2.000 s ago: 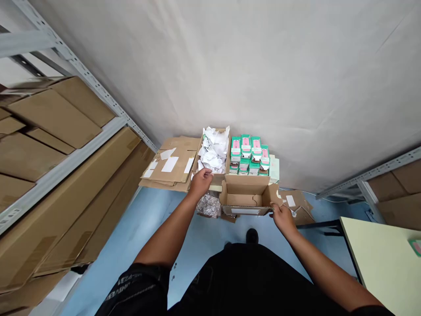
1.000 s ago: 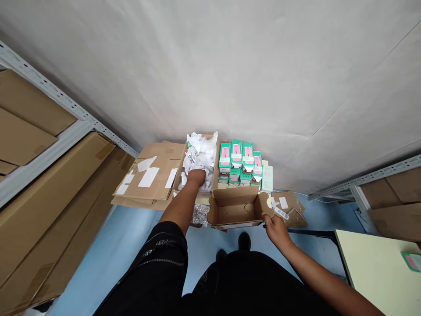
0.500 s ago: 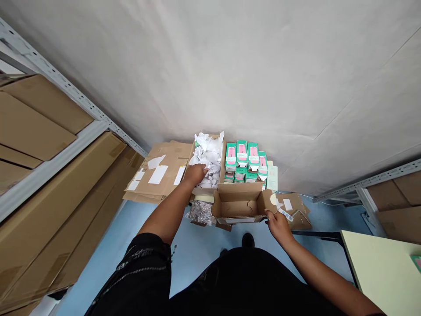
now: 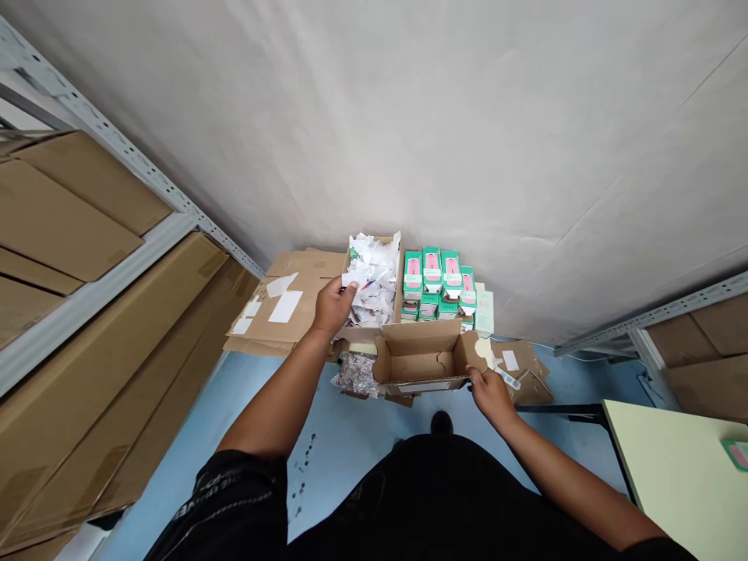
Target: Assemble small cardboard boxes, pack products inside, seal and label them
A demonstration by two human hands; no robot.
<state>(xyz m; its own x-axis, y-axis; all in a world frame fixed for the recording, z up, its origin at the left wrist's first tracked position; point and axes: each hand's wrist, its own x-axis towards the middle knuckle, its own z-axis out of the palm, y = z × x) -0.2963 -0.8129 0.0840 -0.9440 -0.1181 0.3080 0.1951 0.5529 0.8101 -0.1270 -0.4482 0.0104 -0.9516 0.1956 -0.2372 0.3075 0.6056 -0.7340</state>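
Right hand (image 4: 491,392): fingers pinch end of open, oblong brown cardboard box (image 4: 421,366), maybe so it won't tip. Left hand (image 4: 333,308), box's ten o'clock: fingers pinch small white paper scrap (image 4: 349,278).

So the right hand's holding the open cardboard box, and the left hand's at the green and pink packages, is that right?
Not quite: the left hand is at the carton of white paper scraps, as the head view shows. The right hand does hold the open cardboard box.
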